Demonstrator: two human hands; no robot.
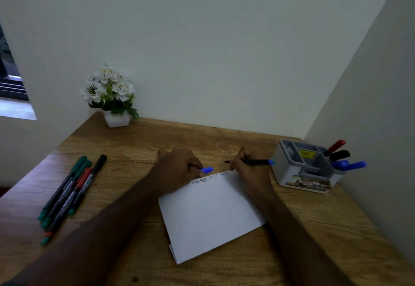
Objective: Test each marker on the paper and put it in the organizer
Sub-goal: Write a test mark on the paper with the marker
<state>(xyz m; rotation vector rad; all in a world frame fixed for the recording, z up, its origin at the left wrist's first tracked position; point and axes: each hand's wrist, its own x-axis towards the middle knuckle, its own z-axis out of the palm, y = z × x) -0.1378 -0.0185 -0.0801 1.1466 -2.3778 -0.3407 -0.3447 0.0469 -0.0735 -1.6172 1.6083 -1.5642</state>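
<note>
A white folded paper (208,216) lies on the wooden desk (134,142), with small scribbles along its far edge. My right hand (249,169) grips an uncapped black marker with a blue end (253,162), its tip pointing left just beyond the paper's far edge. My left hand (177,169) holds the blue cap (207,169) at the paper's far left corner. The grey-white organizer (303,166) stands at the right, with red, black and blue markers (343,160) leaning in its right compartment. Several capped markers (71,191), green, red and black, lie in a bunch on the left.
A white pot of white flowers (111,97) stands at the desk's back left corner. Walls close the desk at the back and right. A window opening (13,97) is at the far left.
</note>
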